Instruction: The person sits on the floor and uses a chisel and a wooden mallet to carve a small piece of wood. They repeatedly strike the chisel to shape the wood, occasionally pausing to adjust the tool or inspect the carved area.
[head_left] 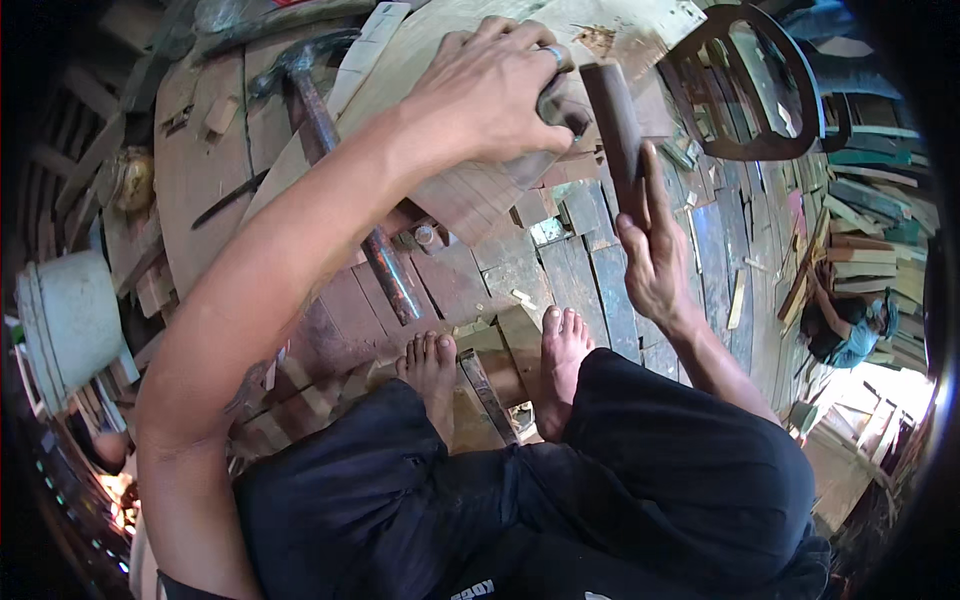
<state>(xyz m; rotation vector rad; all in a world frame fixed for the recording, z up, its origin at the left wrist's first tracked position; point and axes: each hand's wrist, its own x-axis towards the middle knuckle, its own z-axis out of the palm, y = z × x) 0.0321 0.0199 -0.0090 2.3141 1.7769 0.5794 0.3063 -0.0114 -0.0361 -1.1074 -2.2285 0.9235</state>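
The head view looks down on a person squatting barefoot on a floor of worn planks. The left hand (495,90) is closed over a dark block (555,105) and presses it onto a pale wooden board (440,200) that lies tilted across the floor. The right hand (650,255), just right of the board, is wrapped around the lower end of a dark brown wooden handle (615,135) held upright, its top close to the left hand.

Judging by this, work on the board is under way: both hands are busy at its upper right part, and a rough, chipped patch (597,38) shows beyond them. How much is left I cannot tell.

A hammer (335,140) lies untouched across the board's left side. A white bucket (65,320) stands far left of the board. A dark oval chair back (760,85) lies to the board's right. No packages, labels or signs are visible.
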